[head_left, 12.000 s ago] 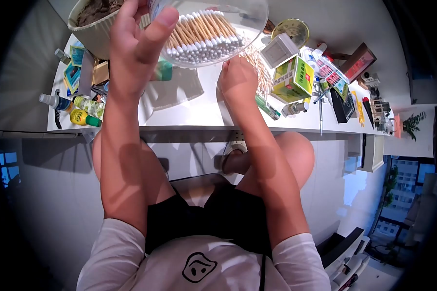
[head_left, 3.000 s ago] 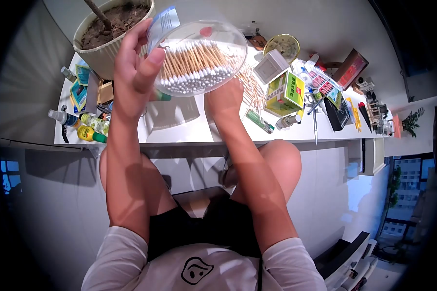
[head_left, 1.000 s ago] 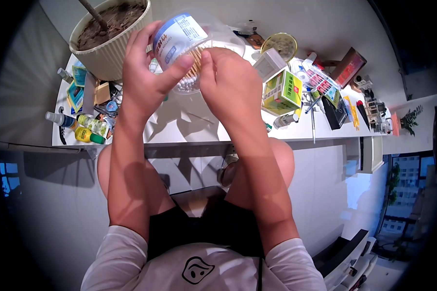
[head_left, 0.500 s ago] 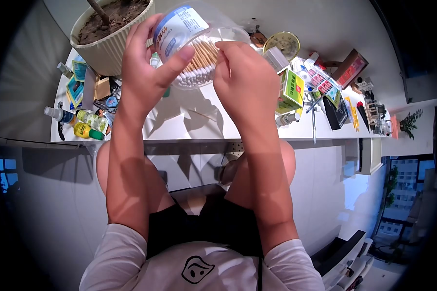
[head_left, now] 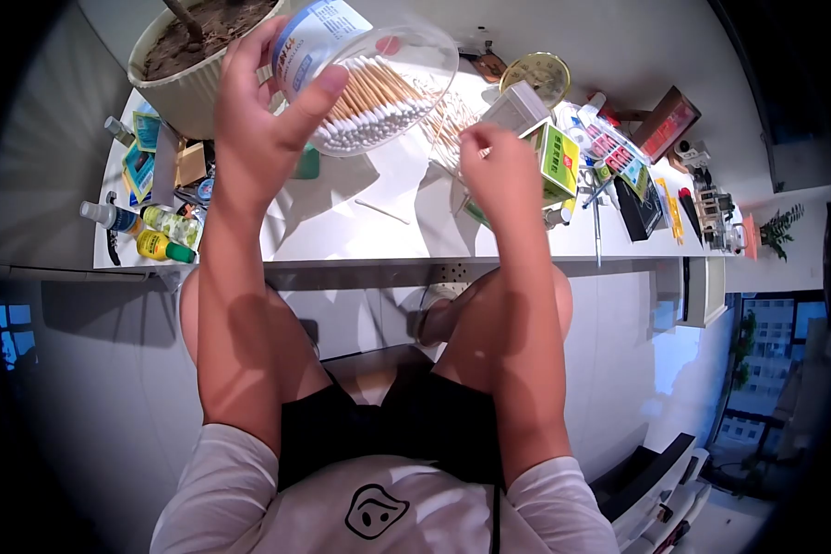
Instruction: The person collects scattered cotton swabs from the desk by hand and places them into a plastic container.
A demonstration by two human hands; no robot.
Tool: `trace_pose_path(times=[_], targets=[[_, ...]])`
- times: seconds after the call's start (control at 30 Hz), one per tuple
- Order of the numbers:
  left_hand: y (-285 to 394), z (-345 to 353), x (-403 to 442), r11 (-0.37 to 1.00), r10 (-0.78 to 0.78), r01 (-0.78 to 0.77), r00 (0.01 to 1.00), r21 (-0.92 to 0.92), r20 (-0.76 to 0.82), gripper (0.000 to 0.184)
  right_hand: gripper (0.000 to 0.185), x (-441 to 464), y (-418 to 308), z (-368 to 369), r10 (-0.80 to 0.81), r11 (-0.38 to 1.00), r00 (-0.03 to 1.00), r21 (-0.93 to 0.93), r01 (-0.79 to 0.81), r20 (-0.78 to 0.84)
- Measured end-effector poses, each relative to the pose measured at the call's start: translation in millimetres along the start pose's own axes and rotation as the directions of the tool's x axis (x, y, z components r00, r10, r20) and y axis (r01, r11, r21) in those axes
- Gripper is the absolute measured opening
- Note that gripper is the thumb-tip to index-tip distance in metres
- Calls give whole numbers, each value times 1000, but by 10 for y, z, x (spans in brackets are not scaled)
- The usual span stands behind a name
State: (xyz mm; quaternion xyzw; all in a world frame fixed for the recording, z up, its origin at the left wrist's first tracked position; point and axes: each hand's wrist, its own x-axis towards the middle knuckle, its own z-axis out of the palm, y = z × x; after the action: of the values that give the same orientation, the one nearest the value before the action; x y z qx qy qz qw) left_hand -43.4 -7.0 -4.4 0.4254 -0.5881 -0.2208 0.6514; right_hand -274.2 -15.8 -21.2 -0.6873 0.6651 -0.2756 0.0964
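At the left of the white table [head_left: 328, 231], a ribbed pot [head_left: 189, 106] holds soil and a stem. Nearer the front edge, a spray bottle [head_left: 111, 217] lies beside a yellow bottle [head_left: 162, 246] with a green cap. On the right, a white box [head_left: 517, 109] stands between a gold-rimmed disc [head_left: 549, 78] and a green box [head_left: 560, 164]. Farther right are a black box [head_left: 638, 210] and a leafy plant [head_left: 781, 231].

A white T-shirt [head_left: 443, 503] (black-outlined cartoon face [head_left: 377, 513]) tops black shorts [head_left: 443, 420].
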Motion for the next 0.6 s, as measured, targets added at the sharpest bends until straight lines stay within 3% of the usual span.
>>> trace_pose_path(times=[0.13,0.23,0.47,0.6], targets=[[14,-3,-3,1000,12,-12,1000,-11,-6,68,19,-56,77,202,121,940,972,-339,-48,199],[53,-3,-18,1000,6,-6,1000,17,-4,65,18,-102,80,245,165,918,964,-390,-73,207],[-32,-60,-6,1000,-9,8,1000,9,30,61,18,-112,161,392,125,936,956,-352,-24,267],[48,-12,-9,998,0,0,1000,67,3,62,19,-85,25,190,92,963,990,-261,-61,107]])
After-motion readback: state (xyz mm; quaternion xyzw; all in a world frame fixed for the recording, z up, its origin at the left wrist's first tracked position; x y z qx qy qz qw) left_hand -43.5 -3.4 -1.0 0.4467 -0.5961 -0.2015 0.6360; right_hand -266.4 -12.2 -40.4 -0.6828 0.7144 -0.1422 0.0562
